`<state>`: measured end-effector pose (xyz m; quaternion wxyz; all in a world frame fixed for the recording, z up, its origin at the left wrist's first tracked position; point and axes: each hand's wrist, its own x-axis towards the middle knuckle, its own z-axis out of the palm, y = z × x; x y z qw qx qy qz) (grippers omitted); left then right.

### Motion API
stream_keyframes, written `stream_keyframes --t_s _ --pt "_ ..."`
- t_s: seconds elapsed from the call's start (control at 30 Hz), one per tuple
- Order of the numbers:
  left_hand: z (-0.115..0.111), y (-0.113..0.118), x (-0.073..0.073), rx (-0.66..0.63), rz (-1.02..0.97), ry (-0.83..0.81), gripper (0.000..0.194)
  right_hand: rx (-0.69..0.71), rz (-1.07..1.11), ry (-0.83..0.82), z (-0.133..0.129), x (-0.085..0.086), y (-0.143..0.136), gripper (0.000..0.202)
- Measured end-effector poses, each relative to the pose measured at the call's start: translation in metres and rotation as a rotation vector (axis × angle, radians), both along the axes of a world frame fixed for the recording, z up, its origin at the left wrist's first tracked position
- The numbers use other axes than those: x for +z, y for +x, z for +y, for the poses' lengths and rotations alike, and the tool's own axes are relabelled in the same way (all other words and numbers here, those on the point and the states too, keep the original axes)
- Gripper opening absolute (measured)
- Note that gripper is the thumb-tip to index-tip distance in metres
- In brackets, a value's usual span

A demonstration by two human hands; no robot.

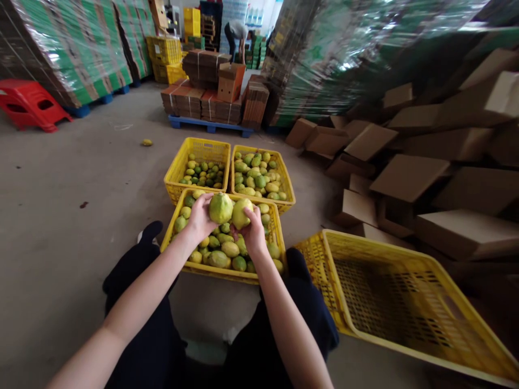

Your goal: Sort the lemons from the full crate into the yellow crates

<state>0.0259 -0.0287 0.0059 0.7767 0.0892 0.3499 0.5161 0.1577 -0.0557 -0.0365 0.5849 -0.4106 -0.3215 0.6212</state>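
Observation:
My left hand [200, 217] is closed round a yellow-green lemon [221, 208] with a small nub at its top. Beside it, my right hand [252, 231] grips a paler yellow lemon [242, 213], thumb across its side. Both fruits are held up close together over the near yellow crate [221, 272], which is filled with green and yellow lemons [230, 249]. Behind it, the far left crate [174, 172] holds smaller, greener fruit, and the far right crate [288, 186] holds larger yellow-green fruit.
Right of my leg stands a yellow crate [328, 270] with a bare mesh bottom. Cardboard boxes [409, 175] are heaped behind it. One fruit [146, 142] lies on the floor. A blue pallet [211, 126] bears cardboard; a red stool [34, 102] stands left. A person [236, 32] bends far back.

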Motion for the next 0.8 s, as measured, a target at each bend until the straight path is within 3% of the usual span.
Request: stream_keyframes --t_s 0.23,0.37,0.47,0.6,0.73,0.8 --pt "-0.011 -0.011 0.003 -0.036 0.036 0.099 0.034 0.015 -0.026 -0.018 0.002 0.005 -0.003 0.047" --pt "-0.033 -0.015 -0.001 -0.033 0.103 0.085 0.035 0.024 -0.092 -0.023 -0.008 0.003 -0.01 0.049" --pt "-0.066 -0.02 -0.015 -0.007 0.142 0.052 0.038 0.011 -0.063 -0.058 -0.036 -0.009 -0.019 0.048" --pt "-0.116 -0.038 -0.039 0.004 0.235 -0.055 0.037 0.007 -0.028 -0.123 -0.095 -0.032 -0.028 0.044" --pt "-0.147 -0.055 -0.059 -0.039 0.253 -0.1 0.02 0.046 0.01 -0.218 -0.142 -0.042 -0.037 0.044" --pt "-0.156 -0.054 -0.071 -0.037 0.196 -0.071 0.01 -0.006 0.041 -0.217 -0.157 -0.042 -0.047 0.042"
